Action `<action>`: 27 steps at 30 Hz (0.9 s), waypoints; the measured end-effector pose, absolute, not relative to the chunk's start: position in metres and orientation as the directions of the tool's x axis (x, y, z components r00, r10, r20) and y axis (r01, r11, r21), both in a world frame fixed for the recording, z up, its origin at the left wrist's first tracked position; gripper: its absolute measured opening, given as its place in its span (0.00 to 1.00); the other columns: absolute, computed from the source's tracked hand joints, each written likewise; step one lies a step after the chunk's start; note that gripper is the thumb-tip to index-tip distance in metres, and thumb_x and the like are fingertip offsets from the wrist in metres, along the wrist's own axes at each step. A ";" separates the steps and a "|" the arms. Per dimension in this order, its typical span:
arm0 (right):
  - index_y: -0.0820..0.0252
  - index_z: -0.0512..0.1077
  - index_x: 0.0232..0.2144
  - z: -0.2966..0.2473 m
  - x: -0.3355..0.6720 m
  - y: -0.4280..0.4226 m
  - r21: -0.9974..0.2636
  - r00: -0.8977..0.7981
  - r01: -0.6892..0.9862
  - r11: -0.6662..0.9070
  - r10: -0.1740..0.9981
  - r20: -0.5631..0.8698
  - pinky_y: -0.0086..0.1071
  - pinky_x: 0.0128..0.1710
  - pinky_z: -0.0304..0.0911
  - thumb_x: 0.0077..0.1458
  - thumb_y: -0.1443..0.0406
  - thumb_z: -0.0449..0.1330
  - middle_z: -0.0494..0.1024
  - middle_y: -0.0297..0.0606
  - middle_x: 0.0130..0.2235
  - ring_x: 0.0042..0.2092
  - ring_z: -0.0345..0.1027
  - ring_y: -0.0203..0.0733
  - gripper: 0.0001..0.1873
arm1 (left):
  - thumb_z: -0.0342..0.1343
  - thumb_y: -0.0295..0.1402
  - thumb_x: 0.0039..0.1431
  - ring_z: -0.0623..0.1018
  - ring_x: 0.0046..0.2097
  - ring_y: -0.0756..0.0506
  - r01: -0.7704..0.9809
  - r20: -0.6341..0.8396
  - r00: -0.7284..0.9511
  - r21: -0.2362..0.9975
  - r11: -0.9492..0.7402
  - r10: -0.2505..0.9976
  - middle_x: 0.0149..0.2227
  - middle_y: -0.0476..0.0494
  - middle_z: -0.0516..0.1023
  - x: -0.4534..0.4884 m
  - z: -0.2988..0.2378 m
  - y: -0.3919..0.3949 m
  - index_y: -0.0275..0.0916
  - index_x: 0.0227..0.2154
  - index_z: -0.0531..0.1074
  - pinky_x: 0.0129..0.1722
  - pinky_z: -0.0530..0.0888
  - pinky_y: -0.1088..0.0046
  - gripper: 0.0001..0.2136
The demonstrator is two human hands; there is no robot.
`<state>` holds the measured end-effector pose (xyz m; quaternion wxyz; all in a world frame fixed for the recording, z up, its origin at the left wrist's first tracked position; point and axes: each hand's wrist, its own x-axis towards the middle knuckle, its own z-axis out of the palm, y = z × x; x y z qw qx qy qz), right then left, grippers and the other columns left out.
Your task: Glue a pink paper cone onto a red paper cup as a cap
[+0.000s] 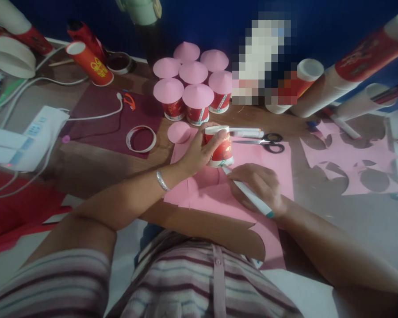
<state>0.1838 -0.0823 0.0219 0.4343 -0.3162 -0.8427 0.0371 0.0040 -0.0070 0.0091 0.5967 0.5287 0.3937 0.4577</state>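
Note:
My left hand [199,152] is wrapped round a red paper cup [220,150] with a white edge, held above sheets of pink paper [205,198]. In my right hand [260,183] is a white marker [252,196] with a teal end. Its tip meets, or nearly meets, the pale lower edge of the cup, where some teal marking shows. Just beyond the cup lie another white marker [248,132] and black-handled scissors [273,143]. A pink paper disc [179,132] rests left of my left hand.
Several red cups topped with pink paper cones [198,95] stand at the back. A tape roll [141,139] lies on a maroon sheet [102,128]. White cables and a power strip [36,137] occupy the left. Cut pink scraps [348,154] and tall paper tubes [351,66] are at right.

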 end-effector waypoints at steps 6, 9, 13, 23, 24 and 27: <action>0.57 0.71 0.43 0.022 0.181 -0.082 -0.317 -0.429 0.503 0.804 0.551 0.716 0.33 0.31 0.76 0.61 0.74 0.64 0.79 0.35 0.31 0.31 0.77 0.39 0.11 | 0.57 0.41 0.70 0.79 0.44 0.44 -0.099 0.043 0.293 0.995 -0.014 0.955 0.44 0.44 0.77 0.004 0.014 -0.009 0.43 0.46 0.67 0.46 0.78 0.63 0.09; 0.59 0.71 0.43 0.022 0.181 -0.082 -0.313 -0.431 0.501 0.806 0.547 0.718 0.33 0.31 0.76 0.60 0.75 0.64 0.79 0.35 0.31 0.31 0.77 0.40 0.11 | 0.58 0.42 0.69 0.79 0.45 0.44 -0.091 0.068 0.283 0.995 -0.044 0.957 0.44 0.44 0.78 0.005 0.015 -0.009 0.44 0.46 0.68 0.46 0.78 0.63 0.10; 0.59 0.71 0.43 0.021 0.181 -0.082 -0.315 -0.442 0.500 0.807 0.550 0.709 0.32 0.31 0.75 0.59 0.75 0.64 0.80 0.36 0.31 0.32 0.77 0.40 0.12 | 0.58 0.41 0.69 0.78 0.43 0.45 -0.081 0.065 0.277 0.996 -0.044 0.959 0.41 0.45 0.76 0.006 0.016 -0.008 0.43 0.44 0.68 0.45 0.78 0.64 0.09; 0.58 0.71 0.43 0.022 0.183 -0.080 -0.321 -0.441 0.517 0.793 0.568 0.695 0.32 0.33 0.77 0.61 0.74 0.63 0.81 0.35 0.32 0.33 0.79 0.40 0.09 | 0.57 0.39 0.68 0.77 0.45 0.45 -0.039 0.077 0.287 0.997 -0.069 0.955 0.44 0.43 0.74 0.005 0.015 -0.008 0.42 0.45 0.67 0.46 0.79 0.64 0.09; 0.58 0.71 0.43 0.022 0.183 -0.080 -0.323 -0.439 0.517 0.793 0.569 0.695 0.33 0.33 0.77 0.62 0.74 0.63 0.81 0.35 0.32 0.34 0.79 0.40 0.09 | 0.57 0.38 0.69 0.77 0.45 0.45 -0.029 0.082 0.289 0.997 -0.077 0.954 0.44 0.43 0.74 0.005 0.016 -0.008 0.42 0.46 0.67 0.46 0.79 0.64 0.08; 0.57 0.72 0.44 0.023 0.184 -0.080 -0.328 -0.438 0.517 0.791 0.573 0.692 0.33 0.34 0.77 0.62 0.74 0.62 0.81 0.35 0.33 0.34 0.79 0.40 0.10 | 0.56 0.38 0.69 0.77 0.45 0.45 -0.007 0.089 0.286 0.996 -0.091 0.954 0.44 0.43 0.75 0.005 0.016 -0.008 0.43 0.46 0.67 0.45 0.80 0.65 0.08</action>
